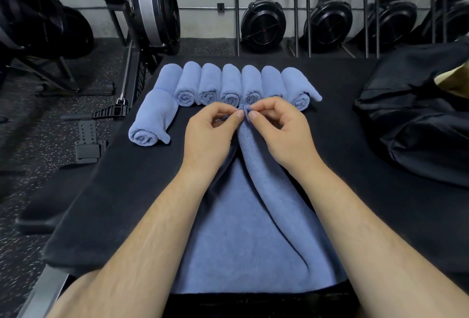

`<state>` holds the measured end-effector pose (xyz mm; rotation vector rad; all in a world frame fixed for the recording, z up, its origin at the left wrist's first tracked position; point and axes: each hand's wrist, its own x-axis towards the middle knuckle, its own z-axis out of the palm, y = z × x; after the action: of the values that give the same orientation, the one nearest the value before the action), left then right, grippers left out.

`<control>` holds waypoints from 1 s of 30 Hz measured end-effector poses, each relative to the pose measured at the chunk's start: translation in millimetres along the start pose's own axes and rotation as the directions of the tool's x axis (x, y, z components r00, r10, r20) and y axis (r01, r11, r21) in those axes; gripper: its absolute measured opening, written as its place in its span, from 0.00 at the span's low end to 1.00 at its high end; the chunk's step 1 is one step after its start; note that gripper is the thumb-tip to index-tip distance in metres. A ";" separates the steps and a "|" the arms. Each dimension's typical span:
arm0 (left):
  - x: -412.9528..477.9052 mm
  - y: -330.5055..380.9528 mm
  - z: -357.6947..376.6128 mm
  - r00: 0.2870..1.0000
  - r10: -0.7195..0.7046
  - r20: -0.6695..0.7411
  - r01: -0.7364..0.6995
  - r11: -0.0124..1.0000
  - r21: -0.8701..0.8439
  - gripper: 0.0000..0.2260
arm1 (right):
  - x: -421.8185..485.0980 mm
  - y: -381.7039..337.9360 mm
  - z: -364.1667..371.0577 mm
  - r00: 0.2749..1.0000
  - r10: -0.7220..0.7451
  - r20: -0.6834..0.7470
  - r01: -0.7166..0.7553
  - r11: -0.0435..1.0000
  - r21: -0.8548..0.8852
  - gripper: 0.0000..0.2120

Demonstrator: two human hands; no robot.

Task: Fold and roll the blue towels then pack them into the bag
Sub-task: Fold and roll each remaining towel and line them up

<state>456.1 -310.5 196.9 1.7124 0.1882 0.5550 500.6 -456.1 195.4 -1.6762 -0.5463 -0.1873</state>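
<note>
Blue terry towels [229, 84], eight already rolled, lie at the far side of the black padded bench [337, 114]. Both my left hand [212, 131] and right hand [278, 127] pinch a corner of the unrolled blue towel [243, 228] near me; the black fabric bag [416, 114] on the right is not yet packed, as far as I can judge.

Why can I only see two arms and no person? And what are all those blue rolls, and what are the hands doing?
The camera sits on the person's head and looks down, so you see only their own arms, as if through their eyes. There is just this one picture.

The left hand and the right hand come together and each pinches the far edge of a flat blue towel. That towel lies spread on a black table, reaching toward the person.

Behind the hands is a row of rolled towels, side by side like little logs. One more rolled towel lies at the left end, nearer the person.

On the right sits a black bag. No towel can be seen in it.

Beyond the table are gym machines on a speckled floor.
</note>
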 end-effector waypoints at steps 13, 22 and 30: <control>-1.7 0.2 -8.9 0.999 0.005 -0.037 -0.001 0.995 0.102 0.06 | -5.4 -1.5 9.0 0.989 0.066 -0.130 -0.073 0.996 -0.051 0.03; 6.1 15.2 -80.0 0.980 -0.026 -0.199 0.071 0.973 0.221 0.08 | -15.0 -29.3 -56.0 0.929 0.065 -0.363 -0.164 0.955 -0.249 0.07; -11.1 90.1 -125.5 0.985 0.070 -0.156 -0.007 0.927 0.375 0.06 | -24.6 -93.4 -97.2 0.926 0.169 -0.336 -0.248 0.946 -0.210 0.07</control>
<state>372.9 -224.9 295.5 2.0430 0.4018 0.7280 454.5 -547.9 286.1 -1.8889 -0.1012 -0.3716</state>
